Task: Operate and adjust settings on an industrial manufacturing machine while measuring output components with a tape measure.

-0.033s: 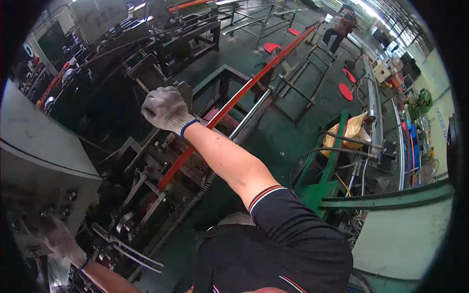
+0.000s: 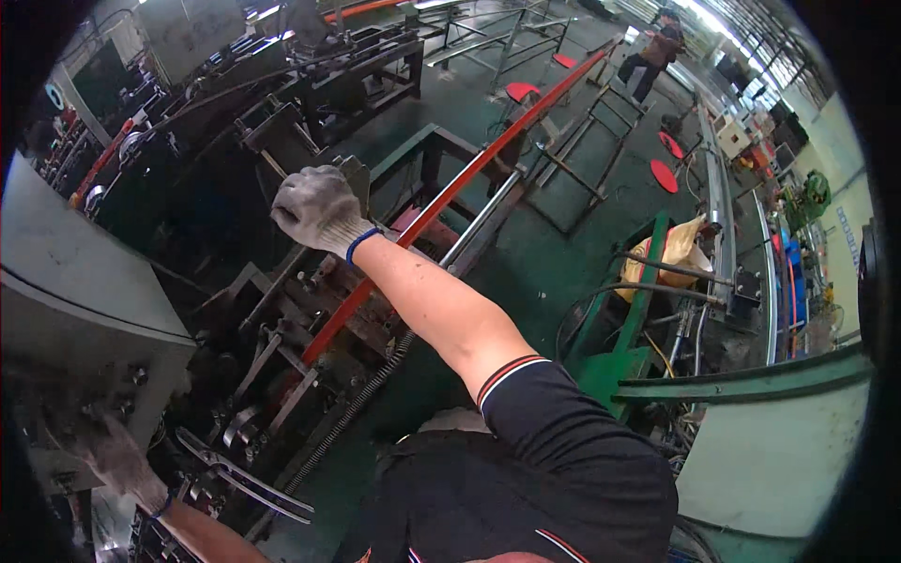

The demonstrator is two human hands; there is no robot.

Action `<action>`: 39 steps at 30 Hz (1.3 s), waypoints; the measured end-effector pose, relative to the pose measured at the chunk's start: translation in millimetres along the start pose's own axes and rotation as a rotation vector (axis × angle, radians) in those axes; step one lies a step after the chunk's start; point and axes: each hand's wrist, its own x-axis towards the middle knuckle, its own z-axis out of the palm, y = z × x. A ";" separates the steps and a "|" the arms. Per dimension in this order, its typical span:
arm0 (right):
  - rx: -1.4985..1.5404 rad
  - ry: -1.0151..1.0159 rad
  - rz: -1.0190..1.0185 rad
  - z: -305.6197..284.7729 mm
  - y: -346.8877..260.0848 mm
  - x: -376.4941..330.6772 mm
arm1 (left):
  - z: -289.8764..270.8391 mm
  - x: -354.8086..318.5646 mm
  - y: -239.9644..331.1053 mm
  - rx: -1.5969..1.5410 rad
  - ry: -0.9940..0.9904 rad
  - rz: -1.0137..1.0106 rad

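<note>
My right hand (image 2: 319,204), in a pale knit glove with a blue cuff edge, is curled into a fist above the dark machine bed. What it grips, if anything, is hidden by the fingers. Under my right forearm runs a long red bar (image 2: 469,178), from the machine toward the far end of the shop. At the lower left my left hand (image 2: 111,457), gloved too, is up against a grey machine housing (image 2: 103,371) with dark knobs. Shadow and blur hide its fingertips.
Below the bar, a coiled spring (image 2: 352,405) and curved metal strips (image 2: 246,480) line the machine. A green frame (image 2: 615,347) with a tan sack (image 2: 678,246) stands to the right. Red round stools (image 2: 664,176) dot the floor. Another person (image 2: 654,56) stands at the far end.
My left hand has shifted very slightly on the grey housing. The far person's legs have moved a little. My right hand and the red bar look the same.
</note>
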 end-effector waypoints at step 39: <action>-0.414 -0.317 0.117 28.3 -1.5 -2.1 | -97.4 -276.0 -44.6 -0.858 -0.282 -1.232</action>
